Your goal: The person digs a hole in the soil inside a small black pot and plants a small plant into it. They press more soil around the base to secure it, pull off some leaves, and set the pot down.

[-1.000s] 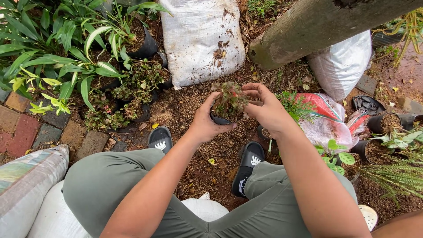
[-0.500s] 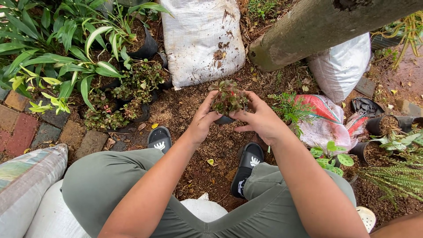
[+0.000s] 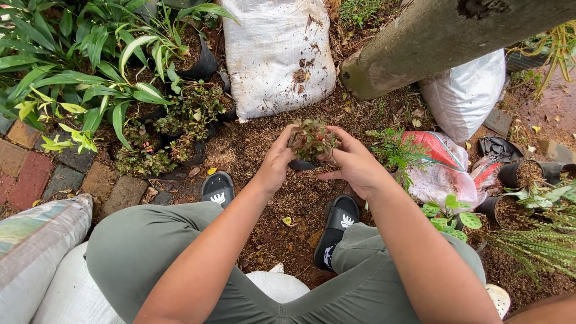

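Both hands hold a small black nursery pot (image 3: 301, 164) just above the soil, with a low reddish-green plant (image 3: 312, 138) growing in it. My left hand (image 3: 277, 161) wraps the pot's left side, thumb at the rim. On the right side, my right hand (image 3: 354, 163) cups it, fingers curled over the leaves. Below the pot lie my two black slippers (image 3: 217, 188) on dark soil, and my knees in green trousers frame the bottom of the view.
Several potted plants (image 3: 180, 123) crowd the left beside brick paving (image 3: 36, 174). A white sack (image 3: 277, 54) lies ahead, a thick trunk (image 3: 444, 42) slants at upper right, another white bag (image 3: 465, 96) and a red-white bag (image 3: 444, 168) sit right, with small pots (image 3: 517, 174).
The pot and both hands have shifted slightly away from me and lower toward the soil. My right fingers have closed further over the plant's leaves.
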